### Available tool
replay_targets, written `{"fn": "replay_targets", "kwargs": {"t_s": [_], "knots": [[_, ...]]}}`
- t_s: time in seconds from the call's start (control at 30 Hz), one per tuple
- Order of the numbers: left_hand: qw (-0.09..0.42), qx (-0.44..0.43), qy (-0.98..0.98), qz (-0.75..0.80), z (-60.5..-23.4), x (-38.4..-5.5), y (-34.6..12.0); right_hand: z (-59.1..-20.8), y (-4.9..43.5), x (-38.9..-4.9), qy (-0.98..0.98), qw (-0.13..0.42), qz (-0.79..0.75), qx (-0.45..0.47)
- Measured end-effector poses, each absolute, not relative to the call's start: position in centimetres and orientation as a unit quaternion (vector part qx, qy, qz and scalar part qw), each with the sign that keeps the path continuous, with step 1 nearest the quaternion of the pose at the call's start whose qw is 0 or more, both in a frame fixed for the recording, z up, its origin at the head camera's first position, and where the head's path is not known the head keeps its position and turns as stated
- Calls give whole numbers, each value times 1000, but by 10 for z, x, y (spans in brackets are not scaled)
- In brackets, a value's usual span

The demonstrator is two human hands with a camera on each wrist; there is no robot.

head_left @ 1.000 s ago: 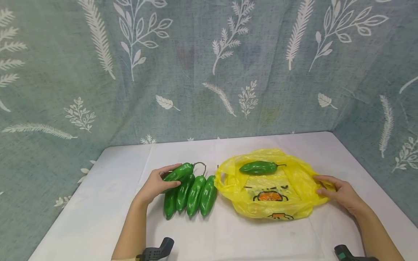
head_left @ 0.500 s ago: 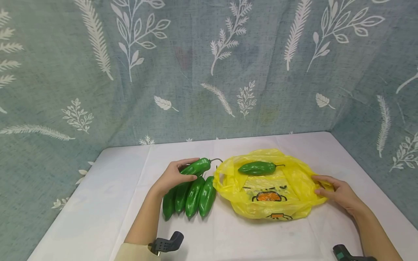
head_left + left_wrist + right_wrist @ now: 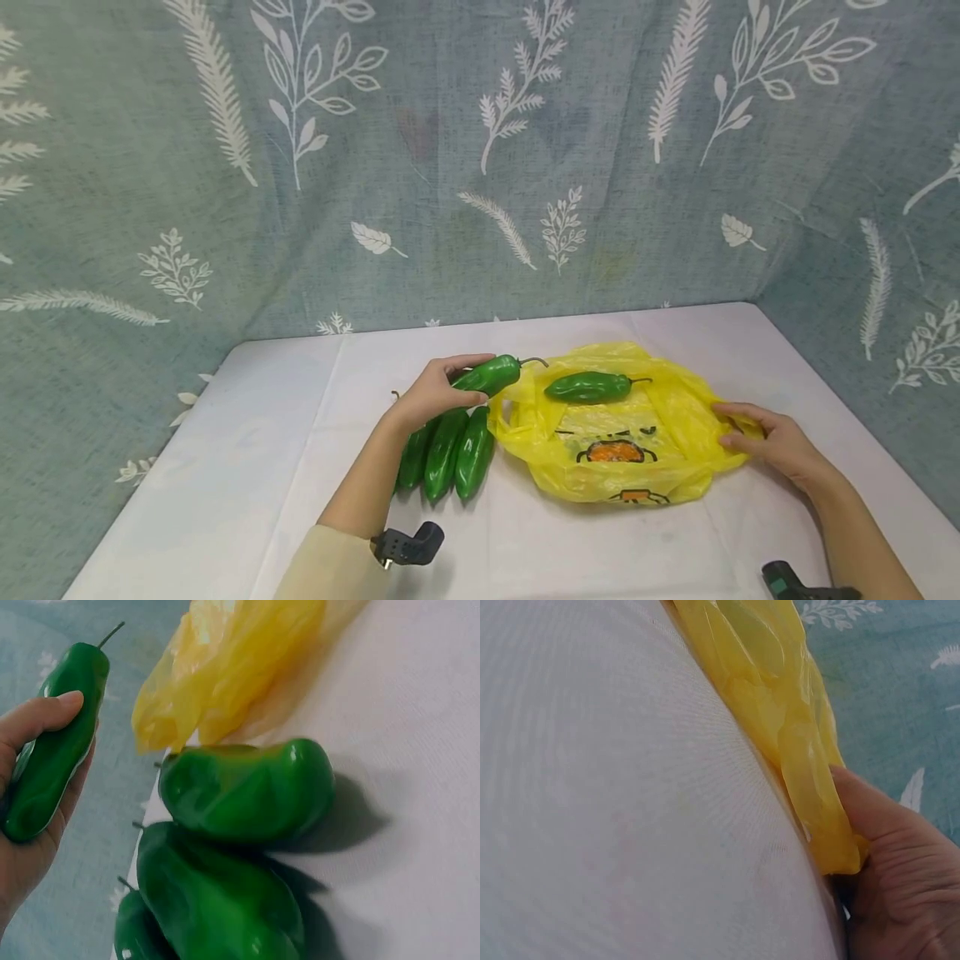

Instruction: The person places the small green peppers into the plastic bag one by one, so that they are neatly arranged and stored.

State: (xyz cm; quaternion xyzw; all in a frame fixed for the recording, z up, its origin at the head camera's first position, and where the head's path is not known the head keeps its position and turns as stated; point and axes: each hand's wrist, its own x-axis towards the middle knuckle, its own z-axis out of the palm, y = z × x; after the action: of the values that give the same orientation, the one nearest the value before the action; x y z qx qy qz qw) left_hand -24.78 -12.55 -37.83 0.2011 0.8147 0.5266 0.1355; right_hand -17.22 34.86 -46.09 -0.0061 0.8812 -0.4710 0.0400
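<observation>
My left hand grips a green pepper between thumb and fingers, its thin stem pointing right toward the yellow plastic bag. In the left wrist view the held pepper is raised, with the thumb across its side. Below that hand, several more green peppers lie side by side on the table, partly covered by the hand and forearm. The bag lies open and flattened, with one pepper on it. My right hand pinches the bag's right edge; in the right wrist view thumb and fingers hold the yellow plastic.
A white cloth covers the table. Behind it and along the sides hangs a blue-green curtain with white leaf prints. A black strapped device sits at the left wrist, and another near the right wrist.
My left hand has carried the pepper up and to the right, from above the other peppers to the bag's left edge. The right hand stays on the bag.
</observation>
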Motion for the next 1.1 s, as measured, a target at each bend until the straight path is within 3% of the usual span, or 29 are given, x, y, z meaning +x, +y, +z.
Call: {"fn": "replay_targets", "kwargs": {"t_s": [0.6, 1.1], "knots": [[143, 252, 827, 482, -371, -253, -52, -460, 346, -172, 881, 49, -470, -6], [145, 274, 847, 432, -401, -258, 9, -460, 346, -174, 882, 47, -469, -6]]}}
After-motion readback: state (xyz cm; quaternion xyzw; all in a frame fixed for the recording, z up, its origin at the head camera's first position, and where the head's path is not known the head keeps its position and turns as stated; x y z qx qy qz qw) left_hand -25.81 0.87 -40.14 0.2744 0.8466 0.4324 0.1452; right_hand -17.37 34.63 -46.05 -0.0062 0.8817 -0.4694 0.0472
